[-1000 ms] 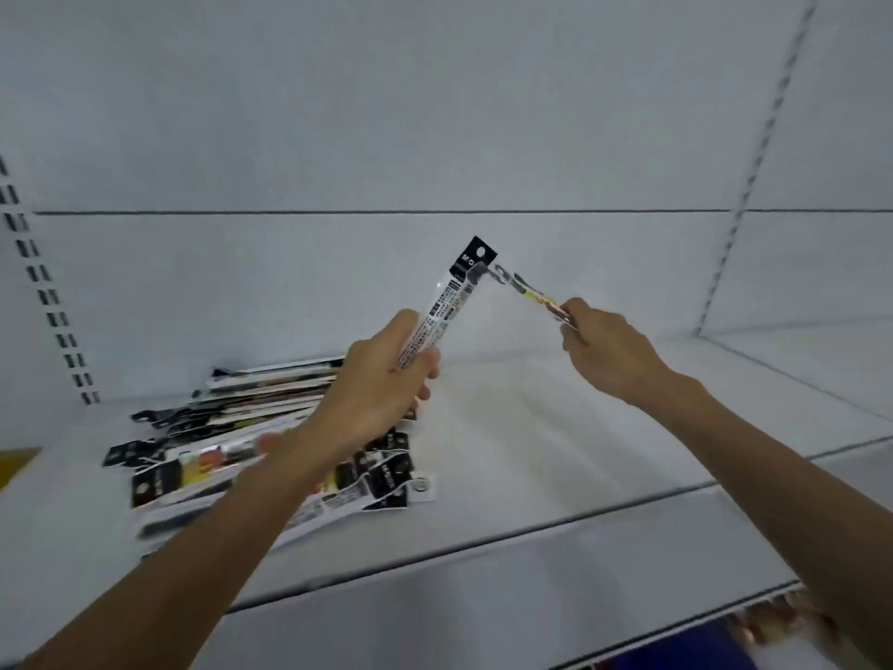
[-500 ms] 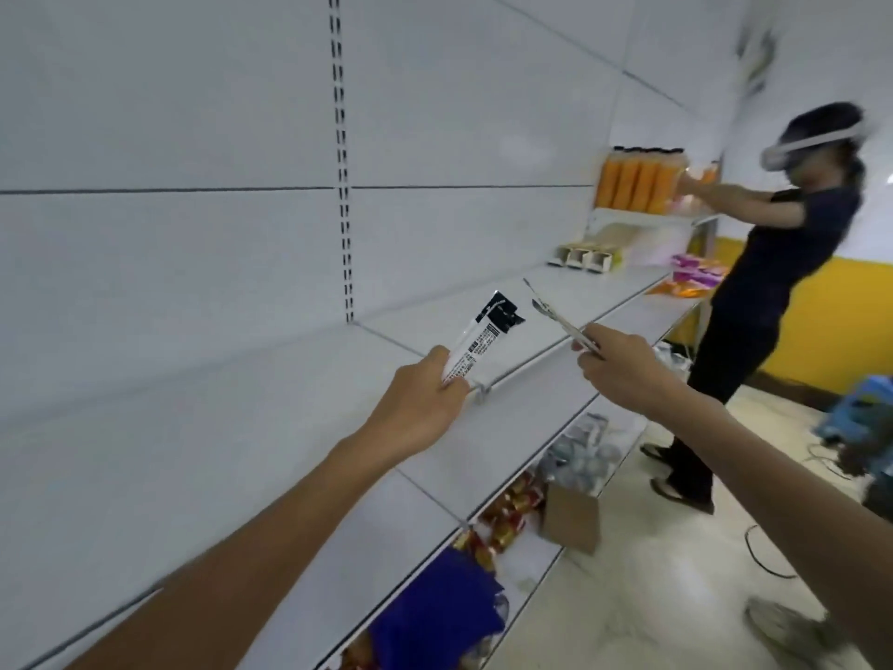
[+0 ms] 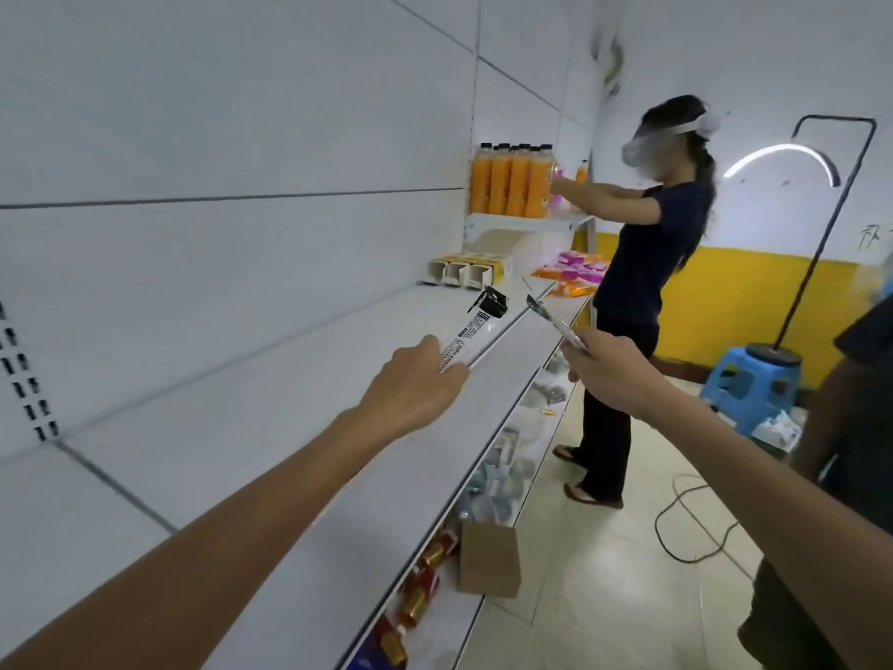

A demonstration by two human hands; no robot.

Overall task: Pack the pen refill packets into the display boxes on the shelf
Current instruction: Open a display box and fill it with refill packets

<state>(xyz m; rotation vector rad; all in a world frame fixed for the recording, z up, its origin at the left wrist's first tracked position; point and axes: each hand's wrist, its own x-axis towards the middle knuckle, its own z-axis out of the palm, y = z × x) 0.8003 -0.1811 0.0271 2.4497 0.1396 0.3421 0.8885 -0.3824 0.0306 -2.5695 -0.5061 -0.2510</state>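
Both hands grip refill packets: left hand (image 3: 415, 389) one packet (image 3: 471, 333), right hand (image 3: 611, 369) another (image 3: 551, 317), over the bare shelf (image 3: 299, 456). Display boxes (image 3: 466, 270) now look nearer, beside a person (image 3: 642, 282).

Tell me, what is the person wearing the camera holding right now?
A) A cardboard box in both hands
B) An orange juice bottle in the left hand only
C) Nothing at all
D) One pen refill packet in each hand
D: the left hand grips a pen refill packet with a black top, and the right hand grips a second, thinner packet.
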